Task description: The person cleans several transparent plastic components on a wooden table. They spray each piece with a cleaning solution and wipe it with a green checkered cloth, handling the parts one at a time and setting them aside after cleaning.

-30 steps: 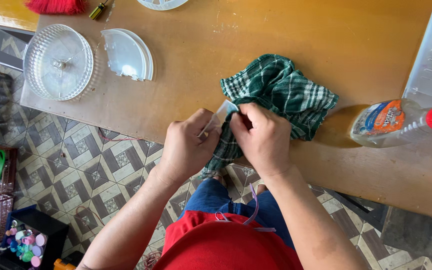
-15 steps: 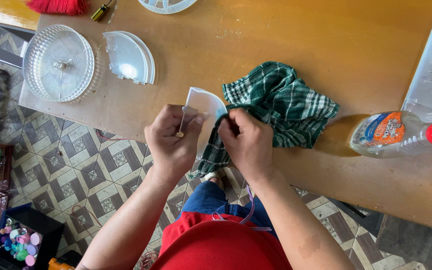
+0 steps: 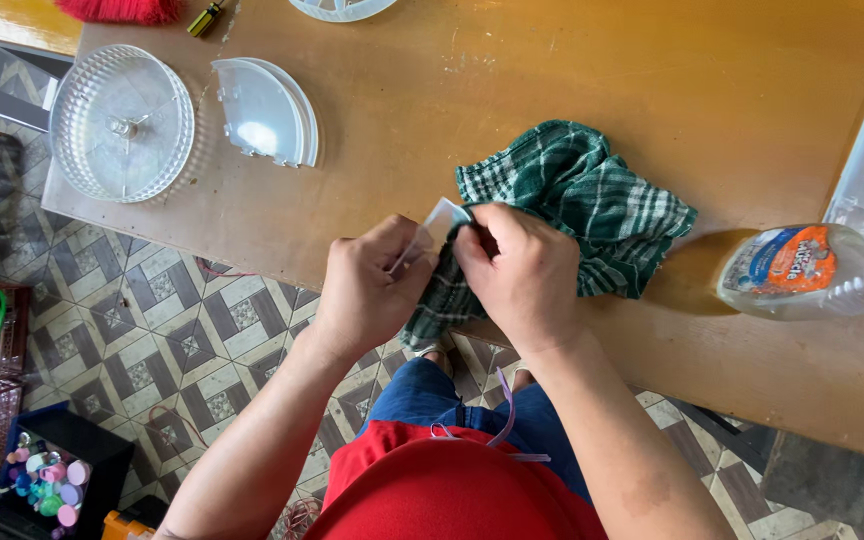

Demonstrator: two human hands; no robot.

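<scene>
1. Between the earlier frames and now, the clear plastic piece (image 3: pixel 440 226) has turned: half a second ago its broad curved face showed above the left hand; now only a narrow edge shows, as it did a second ago. This turning back and forth suggests the piece is being wiped face by face, and the wiping looks unfinished.
2. Left hand (image 3: pixel 367 290): closed in a narrow pinch on the clear plastic piece, thumb and fingers on its lower part.
3. Right hand (image 3: pixel 522 270): closed on a fold of the green checked cloth (image 3: pixel 592 205), pressing that fold against the piece at the hand's 10 o'clock.
4. Position of the piece: between the two hands, over the near edge of the wooden table (image 3: pixel 552 70), touching the cloth.
5. Cloth: the rest lies bunched on the table at 1 o'clock from the right hand; one end hangs over the edge below the hands.
6. Surroundings:
   - Spray bottle (image 3: pixel 802 270), lying on its side at 3 o'clock, well apart.
   - Round clear plastic dish (image 3: pixel 122 122) at 10 o'clock.
   - Clear half-round plastic parts (image 3: pixel 264 110), stacked just beside the dish.
</scene>
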